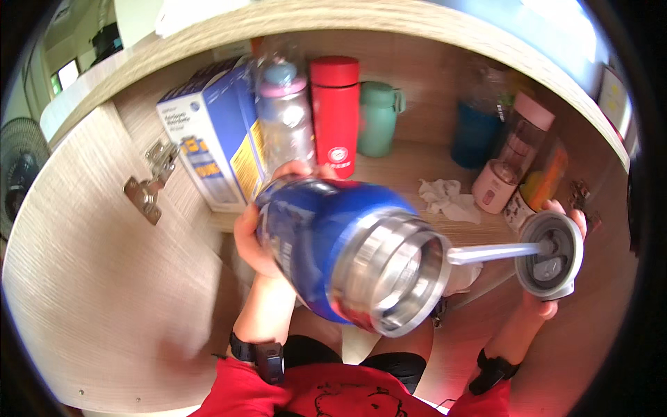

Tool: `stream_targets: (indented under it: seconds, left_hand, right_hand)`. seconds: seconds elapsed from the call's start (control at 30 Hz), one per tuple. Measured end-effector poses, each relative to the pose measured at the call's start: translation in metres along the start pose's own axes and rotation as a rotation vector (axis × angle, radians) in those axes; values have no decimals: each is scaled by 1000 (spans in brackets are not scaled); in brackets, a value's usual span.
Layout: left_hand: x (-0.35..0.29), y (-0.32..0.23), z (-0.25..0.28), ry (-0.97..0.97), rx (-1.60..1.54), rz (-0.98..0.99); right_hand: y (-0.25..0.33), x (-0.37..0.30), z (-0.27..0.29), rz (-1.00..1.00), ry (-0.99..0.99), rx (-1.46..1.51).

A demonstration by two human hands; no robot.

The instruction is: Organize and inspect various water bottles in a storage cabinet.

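Observation:
A large blue insulated bottle (pixel 316 233) with a bare steel mouth lies tilted in my left hand (pixel 258 240), whose fingers wrap round its base end. Its open mouth faces right and toward me. My right hand (pixel 549 306) grips a grey-white lid (pixel 556 236) by its rim, the underside turned toward the bottle. A pale straw (pixel 493 253) sticks out of the lid leftward, its tip close to the bottle's mouth; whether it touches the rim I cannot tell. Most of my right fingers are hidden behind the lid.
Inside the cupboard shelf (pixel 410 167) stand a blue-white box (pixel 208 139), a clear bottle (pixel 286 118), a red flask (pixel 335 115), a green cup (pixel 377 119), a blue container (pixel 476 132) and a pink portable blender (pixel 496 186). Crumpled tissue (pixel 448 198) lies there. An open door (pixel 104 278) swings out left.

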State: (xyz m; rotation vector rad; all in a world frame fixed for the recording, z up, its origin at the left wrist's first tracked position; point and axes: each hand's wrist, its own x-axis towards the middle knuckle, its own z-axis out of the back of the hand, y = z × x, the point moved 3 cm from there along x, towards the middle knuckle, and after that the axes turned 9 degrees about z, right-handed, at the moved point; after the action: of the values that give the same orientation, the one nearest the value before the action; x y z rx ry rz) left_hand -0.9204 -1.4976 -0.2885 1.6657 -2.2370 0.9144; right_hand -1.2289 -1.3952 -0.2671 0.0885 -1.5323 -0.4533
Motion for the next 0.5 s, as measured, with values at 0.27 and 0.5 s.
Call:
stream_targets:
  seconds: [0.27,0.5]
  left_hand:
    - [-2,-6,23,-109,244,-88]
    - [3,-9,16,-90,436,-115]
  right_hand:
    - [28,42,-27,295,43,166]
    - [35,58,-42,285,366,-160]
